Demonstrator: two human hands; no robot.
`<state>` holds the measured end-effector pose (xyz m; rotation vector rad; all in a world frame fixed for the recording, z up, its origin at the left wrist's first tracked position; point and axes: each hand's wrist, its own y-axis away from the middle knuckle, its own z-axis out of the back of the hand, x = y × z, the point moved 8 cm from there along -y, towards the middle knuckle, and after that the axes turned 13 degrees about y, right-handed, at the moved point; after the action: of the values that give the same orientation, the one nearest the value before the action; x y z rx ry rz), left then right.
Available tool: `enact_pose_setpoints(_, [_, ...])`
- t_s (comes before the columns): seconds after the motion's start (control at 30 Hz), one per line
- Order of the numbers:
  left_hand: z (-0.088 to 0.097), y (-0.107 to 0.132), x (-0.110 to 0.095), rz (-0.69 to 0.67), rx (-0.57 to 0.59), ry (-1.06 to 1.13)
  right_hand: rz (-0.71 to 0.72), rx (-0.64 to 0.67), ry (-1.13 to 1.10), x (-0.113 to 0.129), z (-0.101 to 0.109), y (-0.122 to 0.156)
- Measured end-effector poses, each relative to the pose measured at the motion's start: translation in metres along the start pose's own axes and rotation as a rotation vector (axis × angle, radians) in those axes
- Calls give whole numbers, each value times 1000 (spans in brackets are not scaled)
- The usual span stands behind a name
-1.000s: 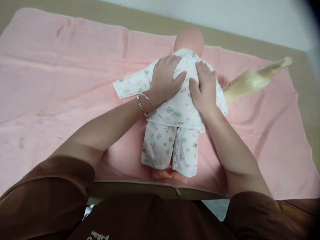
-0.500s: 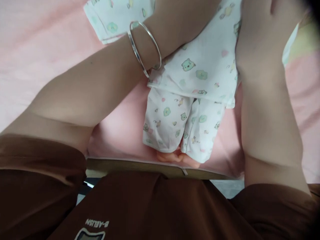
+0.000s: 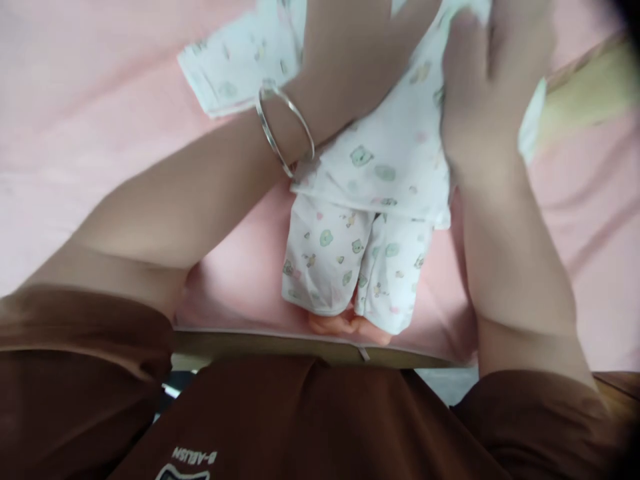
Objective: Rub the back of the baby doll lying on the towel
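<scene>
A small doll-like figure lies on a pink sheet, dressed in a white shirt (image 3: pixel 385 160) and matching white trousers (image 3: pixel 325 260) printed with green bears. Its small orange-pink feet (image 3: pixel 333 325) show below the trouser cuffs. My left hand (image 3: pixel 355 47), with a silver bangle (image 3: pixel 273 130) at the wrist, reaches across the upper shirt, thumb pointing right. Over the shirt's right side is my right hand (image 3: pixel 487 87), its thumb beside the cloth. Both hands are blurred and their fingertips run past the top edge, so their grip is hidden. The figure's head is out of view.
A shirt sleeve (image 3: pixel 240 67) lies spread out at upper left. The pink sheet (image 3: pixel 90 133) covers the surface, with a yellow-green patch (image 3: pixel 590 87) at right. Its front edge (image 3: pixel 300 348) runs just before my brown shirt (image 3: pixel 300 413).
My right hand has moved left and down, and more of it shows now. My left hand sits slightly lower in view. The clothes have shifted a little left and down.
</scene>
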<state>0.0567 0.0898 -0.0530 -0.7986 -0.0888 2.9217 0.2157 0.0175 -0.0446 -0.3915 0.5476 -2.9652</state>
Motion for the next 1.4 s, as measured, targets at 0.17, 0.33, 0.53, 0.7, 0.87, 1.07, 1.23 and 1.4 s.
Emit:
enact_pose_setpoints(0.17, [6,12,-34,-592,-60,295,-30,-85,134,9,8,2])
enact_pose_setpoints(0.33, [6,12,-26,-639,-207,369,-64,-46,95,8,3,1])
enact_pose_setpoints(0.53, [9,18,-21,-693,-245,415,-45,-15,90,10,4,-2])
enact_pose_setpoints(0.7, [16,29,-25,-798,-333,429,-43,-37,158,23,10,0])
enact_pose_setpoints(0.87, [15,28,-21,-721,-351,369,-93,-107,252,35,17,7])
enact_pose_setpoints(1.07, [2,8,-18,-597,-209,264,-53,47,148,13,3,-6])
enact_pose_setpoints(1.23, [8,24,-34,-744,-175,172,-12,54,197,23,8,-4])
enact_pose_setpoints(1.4, [10,43,-43,-765,-214,63,-106,-32,366,44,19,8])
